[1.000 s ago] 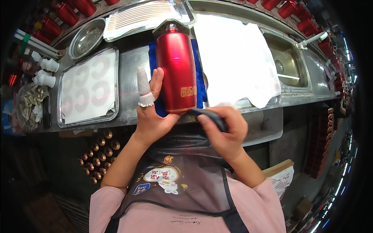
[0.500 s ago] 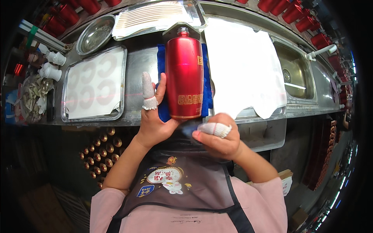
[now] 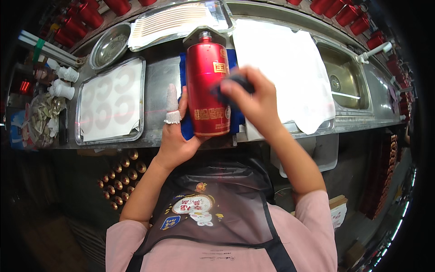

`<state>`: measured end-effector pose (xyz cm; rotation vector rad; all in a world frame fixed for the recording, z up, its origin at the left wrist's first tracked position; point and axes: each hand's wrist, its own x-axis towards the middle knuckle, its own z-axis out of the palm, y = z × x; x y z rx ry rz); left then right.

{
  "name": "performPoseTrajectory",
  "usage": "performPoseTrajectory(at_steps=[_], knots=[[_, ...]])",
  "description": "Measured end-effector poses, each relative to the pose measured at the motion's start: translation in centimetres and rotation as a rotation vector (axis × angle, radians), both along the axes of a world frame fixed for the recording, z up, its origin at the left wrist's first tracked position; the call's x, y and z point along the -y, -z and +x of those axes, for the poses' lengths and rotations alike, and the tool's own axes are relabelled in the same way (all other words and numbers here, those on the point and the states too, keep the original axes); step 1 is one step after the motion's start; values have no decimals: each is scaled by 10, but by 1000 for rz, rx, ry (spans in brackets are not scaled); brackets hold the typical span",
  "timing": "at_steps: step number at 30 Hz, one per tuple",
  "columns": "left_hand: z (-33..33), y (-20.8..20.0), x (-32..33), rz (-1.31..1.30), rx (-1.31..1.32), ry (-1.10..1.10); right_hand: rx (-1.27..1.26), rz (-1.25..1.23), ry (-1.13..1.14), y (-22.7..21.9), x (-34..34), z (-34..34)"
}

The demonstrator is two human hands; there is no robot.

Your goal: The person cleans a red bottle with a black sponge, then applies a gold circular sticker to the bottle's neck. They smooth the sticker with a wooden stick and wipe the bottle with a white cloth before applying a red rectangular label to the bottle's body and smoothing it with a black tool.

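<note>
A glossy red bottle (image 3: 199,86) with gold lettering lies on a blue cloth (image 3: 234,124), its clear stopper end pointing away from me. My left hand (image 3: 176,145) holds it at the lower left, thumb by the base and a finger along the side. A white finger cot (image 3: 172,106) covers another finger, which stands off the bottle. My right hand (image 3: 256,97) grips a dark blue-grey pad or wadded cloth (image 3: 238,84) at the bottle's right side. Motion blurs the pad, so its exact kind and contact are unclear.
At left, a metal tray (image 3: 144,86) bears a sheet with grey C-shaped marks, near a metal bowl (image 3: 108,45). Behind the bottle is another tray (image 3: 229,20) with striped strips. White sheets (image 3: 285,72) lie right, before a sink (image 3: 344,81). Red bottles (image 3: 88,16) line the back.
My right hand has moved up and forward from near the counter's edge to the bottle's right side, carrying the pad. The bottle has turned, bringing more gold lettering into view.
</note>
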<state>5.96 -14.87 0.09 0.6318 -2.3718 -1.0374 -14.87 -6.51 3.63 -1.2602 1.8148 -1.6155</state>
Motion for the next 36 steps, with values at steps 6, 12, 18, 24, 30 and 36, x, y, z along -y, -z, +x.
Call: performPoseTrajectory(at_steps=[6, 12, 18, 24, 30, 36], knots=[[-5, -9, -16, -44, -88, -6, -693, -494, -32, 13, -4, -4], [-19, -10, -19, -126, -114, -33, -170, -181, -12, -3, 22, -17], [-7, -11, -14, -17, -109, -28, -605, -514, -82, 2, 11, -17], [-7, -12, -9, -46, -142, -5, -87, -138, 86, -16, 39, -21], [0, -8, -4, -10, 15, -48, -675, -560, -314, -10, -9, 3], [4, -1, -1, 97, 41, 10, -199, -180, 214, -14, 29, -26]])
